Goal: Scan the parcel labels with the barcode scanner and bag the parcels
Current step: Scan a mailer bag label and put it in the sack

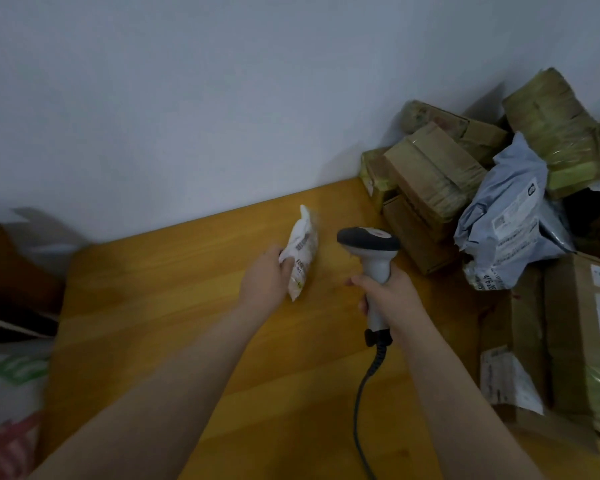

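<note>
White plastic is what the left hand [267, 273] has hold of: its fingers and thumb pinch the near end of a small parcel [301, 249], a soft pouch with a printed label facing up, its far end lying out over the wooden table [187, 306]; whether it rests on the wood or hangs just above it I cannot tell. Just beside it the right hand [394, 294] is wrapped round the grip of the barcode scanner [369, 242], forefinger forward at what I take for the trigger. The dark nose is turned toward the parcel, and the cable [364, 396] trails back off the near edge. This looks like the scanning step, with no beam showing on the label yet. Next, I'd say, the label needs flattening and squaring to the scanner's window, since the wrap looks crumpled enough to spoil a read. Further right, cardboard boxes [430, 178] and a grey mailer bag [510, 226] are heaped against the wall, waiting by the look of it. Off the left edge sits a blurred printed sack [13, 379], perhaps where scanned parcels go.
</note>
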